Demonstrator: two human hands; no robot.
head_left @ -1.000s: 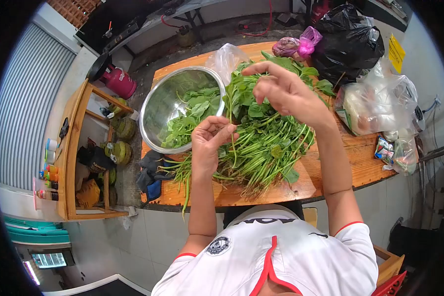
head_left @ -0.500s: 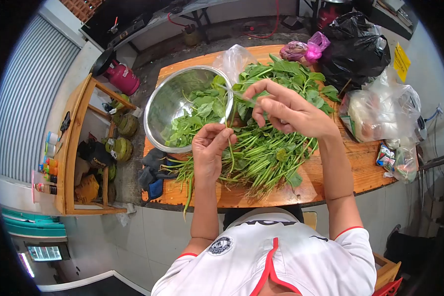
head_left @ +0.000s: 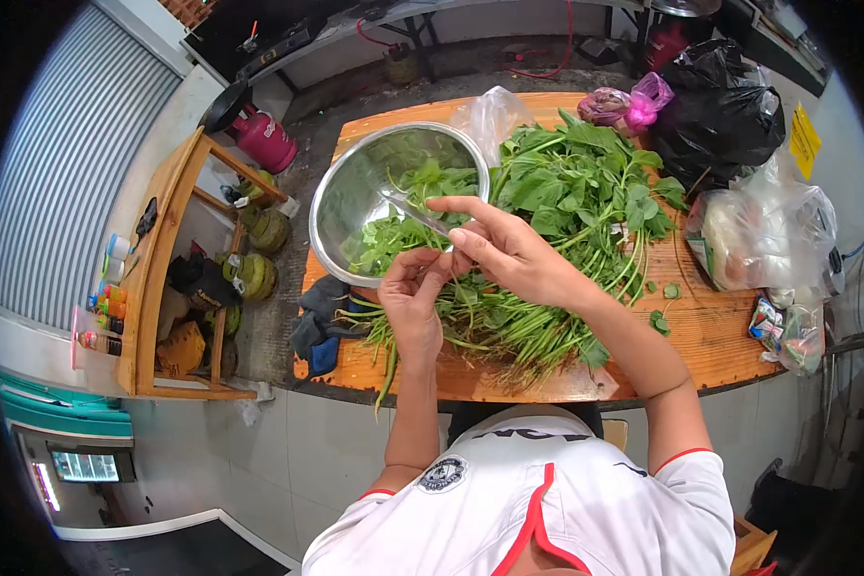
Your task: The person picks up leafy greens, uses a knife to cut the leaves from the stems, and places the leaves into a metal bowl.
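Observation:
My left hand (head_left: 415,296) is closed, its thumb and fingers pinching a green stem near the bowl's front rim. My right hand (head_left: 511,252) grips a small knife, its blade (head_left: 411,207) pointing up and left over the bowl. The fingertips of both hands meet or nearly meet around the stem, which they mostly hide. Behind them, a steel bowl (head_left: 321,226) holds picked green leaves (head_left: 440,180). A big heap of leafy greens (head_left: 571,187) lies beside the bowl, its long stalks (head_left: 518,336) reaching toward me.
On the wooden table (head_left: 682,355), a black plastic bag (head_left: 720,120), a pink bag (head_left: 648,101) and clear bags (head_left: 763,230) stand at the right. A dark cloth (head_left: 319,322) lies at the left edge. A wooden shelf (head_left: 149,288) with gas cylinders (head_left: 264,230) stands left.
My right hand has come down and left to my left hand, with the knife blade now over the bowl. The upright leafy sprig above my left hand is no longer seen there. The view has shifted slightly.

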